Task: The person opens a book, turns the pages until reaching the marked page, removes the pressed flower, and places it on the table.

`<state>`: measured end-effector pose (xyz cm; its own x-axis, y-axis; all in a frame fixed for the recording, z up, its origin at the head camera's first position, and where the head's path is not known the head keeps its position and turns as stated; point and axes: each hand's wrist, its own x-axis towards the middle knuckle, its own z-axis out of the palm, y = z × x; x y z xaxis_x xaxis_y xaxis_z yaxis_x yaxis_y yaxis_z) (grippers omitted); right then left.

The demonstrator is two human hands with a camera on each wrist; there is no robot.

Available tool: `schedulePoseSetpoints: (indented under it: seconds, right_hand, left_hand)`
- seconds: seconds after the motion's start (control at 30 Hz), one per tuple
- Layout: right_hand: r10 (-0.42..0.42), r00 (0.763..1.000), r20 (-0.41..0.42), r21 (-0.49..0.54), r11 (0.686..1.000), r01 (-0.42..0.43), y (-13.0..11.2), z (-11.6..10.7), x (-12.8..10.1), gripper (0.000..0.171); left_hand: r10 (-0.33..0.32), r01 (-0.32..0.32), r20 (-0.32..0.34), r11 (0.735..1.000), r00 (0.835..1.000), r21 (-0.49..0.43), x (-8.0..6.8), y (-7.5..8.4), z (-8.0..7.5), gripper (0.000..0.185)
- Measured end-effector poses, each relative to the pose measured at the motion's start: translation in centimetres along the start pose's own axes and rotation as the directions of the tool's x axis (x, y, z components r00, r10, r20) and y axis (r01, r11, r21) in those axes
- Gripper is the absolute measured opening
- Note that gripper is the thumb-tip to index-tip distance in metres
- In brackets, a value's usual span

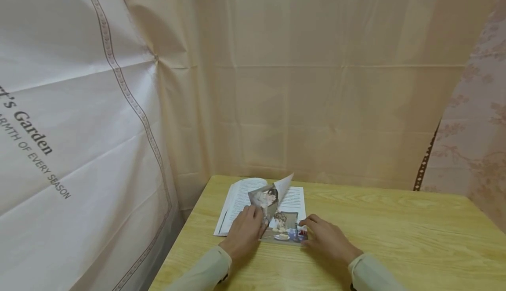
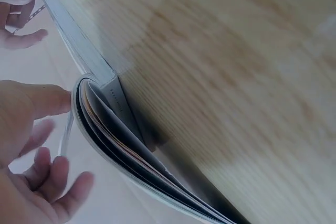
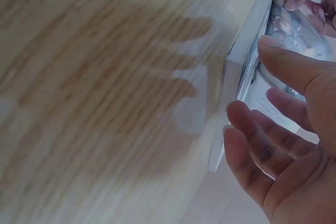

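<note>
An open book (image 1: 292, 198) lies near the table's left end, with text and coloured pictures on its pages. One picture leaf (image 1: 265, 198) stands up from the middle, its top corner bent toward the right. My left hand (image 1: 245, 227) is at the lower middle of the book, beside that leaf. In the left wrist view its thumb (image 2: 52, 100) touches the curved pages (image 2: 97, 129), the other fingers loosely bent. At the book's lower right corner is my right hand (image 1: 326, 236). Its thumb (image 3: 289, 64) lies along the page edge, and its fingers (image 3: 257, 140) bend loosely by the side.
The wooden table (image 1: 395, 234) extends to the right of the book. A beige cloth (image 1: 316, 84) hangs behind it. On the left hangs a pale printed cloth (image 1: 79, 128), and a flowered cloth (image 1: 470, 141) is at the right.
</note>
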<state>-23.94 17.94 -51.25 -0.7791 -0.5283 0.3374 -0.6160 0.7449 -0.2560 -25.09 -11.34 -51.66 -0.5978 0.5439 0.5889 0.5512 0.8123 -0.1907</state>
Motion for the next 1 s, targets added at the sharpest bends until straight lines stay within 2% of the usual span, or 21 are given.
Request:
schedulePoseSetpoints:
  seconds: [0.1, 0.2, 0.3, 0.47, 0.67, 0.83, 1.0]
  right_hand:
    - [0.003, 0.999, 0.037, -0.012, 1.0, -0.003, 0.2, 0.2, 0.0, 0.05]
    - [0.017, 0.997, 0.07, -0.013, 1.0, -0.016, 0.3, 0.4, 0.0, 0.05]
    - [0.031, 0.995, 0.091, -0.006, 1.0, -0.03, 0.3, 0.3, 0.0, 0.045]
    - [0.027, 0.995, 0.092, 0.005, 1.0, -0.027, 0.1, 0.2, -0.1, 0.033]
    - [0.017, 0.999, 0.039, -0.023, 1.0, -0.016, -0.1, 0.0, 0.4, 0.018]
    - [0.083, 0.996, 0.033, 0.003, 0.997, -0.083, -0.2, 0.0, 1.1, 0.012]
    - [0.178, 0.983, 0.042, 0.053, 0.982, -0.18, -0.2, 0.2, 1.9, 0.01]
  left_hand:
    - [0.052, -0.052, -0.006, 0.999, 0.999, 0.012, 0.1, -0.1, 0.2, 0.01]
    - [0.097, -0.097, 0.023, 0.995, 0.995, 0.018, 0.1, -0.2, 0.3, 0.006]
    - [0.112, -0.113, 0.057, 0.993, 0.992, 0.027, 0.0, -0.2, 0.2, 0.004]
    - [0.065, -0.068, 0.14, 0.998, 0.988, 0.016, -0.3, -0.3, 0.1, 0.006]
    - [0.013, -0.002, 0.243, 0.999, 0.97, -0.045, -0.4, -0.7, -0.2, 0.023]
    - [0.033, 0.01, 0.298, 0.99, 0.954, -0.141, -0.5, -1.7, -0.5, 0.032]
    - [0.051, 0.049, 0.387, 0.969, 0.921, -0.244, -0.4, -3.0, -0.5, 0.047]
